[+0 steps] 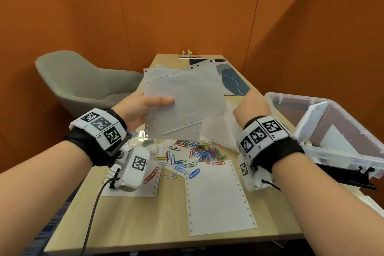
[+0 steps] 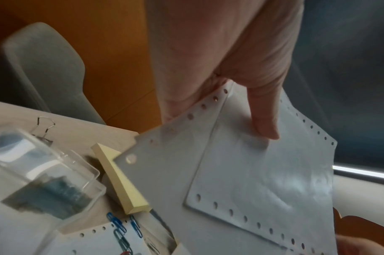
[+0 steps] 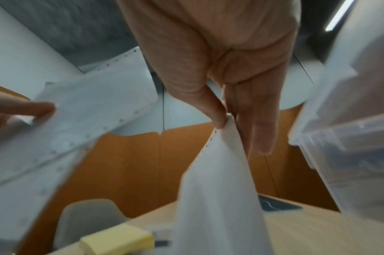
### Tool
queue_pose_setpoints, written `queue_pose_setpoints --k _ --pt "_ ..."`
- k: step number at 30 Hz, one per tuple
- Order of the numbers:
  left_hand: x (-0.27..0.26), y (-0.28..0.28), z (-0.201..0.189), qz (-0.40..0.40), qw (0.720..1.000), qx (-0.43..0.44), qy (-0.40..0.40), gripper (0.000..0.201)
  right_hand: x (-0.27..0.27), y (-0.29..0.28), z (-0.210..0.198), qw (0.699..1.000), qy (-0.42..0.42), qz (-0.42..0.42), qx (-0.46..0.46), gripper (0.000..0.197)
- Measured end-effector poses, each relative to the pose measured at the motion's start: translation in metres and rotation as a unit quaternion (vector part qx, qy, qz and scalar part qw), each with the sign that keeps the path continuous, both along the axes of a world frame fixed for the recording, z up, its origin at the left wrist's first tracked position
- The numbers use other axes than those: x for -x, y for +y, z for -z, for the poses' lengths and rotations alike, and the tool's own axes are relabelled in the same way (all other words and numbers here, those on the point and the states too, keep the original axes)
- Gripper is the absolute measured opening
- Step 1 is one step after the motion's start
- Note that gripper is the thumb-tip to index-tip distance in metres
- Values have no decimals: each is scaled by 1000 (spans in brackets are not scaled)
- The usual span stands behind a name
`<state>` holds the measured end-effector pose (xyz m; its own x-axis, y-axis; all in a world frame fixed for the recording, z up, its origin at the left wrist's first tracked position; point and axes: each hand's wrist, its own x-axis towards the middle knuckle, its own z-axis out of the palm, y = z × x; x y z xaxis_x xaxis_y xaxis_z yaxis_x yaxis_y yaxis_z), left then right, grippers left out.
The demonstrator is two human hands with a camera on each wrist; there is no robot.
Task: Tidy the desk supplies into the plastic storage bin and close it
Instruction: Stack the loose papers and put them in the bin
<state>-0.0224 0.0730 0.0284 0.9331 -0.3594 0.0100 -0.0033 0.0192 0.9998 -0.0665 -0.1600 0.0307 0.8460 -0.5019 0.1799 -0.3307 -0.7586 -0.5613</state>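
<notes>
At centre frame the left hand (image 1: 137, 108) pinches a fan of perforated sheets (image 1: 182, 100), thumb on top, raised above the bench (image 1: 133, 226). The right hand (image 1: 252, 104) pinches one sheet (image 3: 217, 181) by its corner, apparently still touching the bench. The open plastic bin (image 1: 332, 131) sits at right; paper clips (image 1: 197, 151) lie scattered below. Orange walls surround.

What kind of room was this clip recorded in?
Probably a small office meeting booth: orange panelled walls close around a narrow wooden table with a grey shell chair beside it. Paper clips and punched paper sheets lie scattered on the table.
</notes>
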Motion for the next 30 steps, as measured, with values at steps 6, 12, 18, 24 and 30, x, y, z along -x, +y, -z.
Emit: queue_pose_setpoints --k 6,12,18,24,30 --pt "3 -11 -13 48 994 -51 -82 65 9 8 -17 987 -129 -96 29 12" --pt "6 -25 -24 56 980 -115 -154 55 10 8 -24 932 -217 -214 -196 11" --pt "10 -20 -25 20 982 -117 -147 50 14 11 -23 853 -189 -291 -391 18" --pt "5 6 -30 -107 981 -69 -149 42 11 23 10 959 41 -229 -160 28" --pt "4 27 -27 -172 979 3 -107 54 46 40 34 824 318 -459 91 46"
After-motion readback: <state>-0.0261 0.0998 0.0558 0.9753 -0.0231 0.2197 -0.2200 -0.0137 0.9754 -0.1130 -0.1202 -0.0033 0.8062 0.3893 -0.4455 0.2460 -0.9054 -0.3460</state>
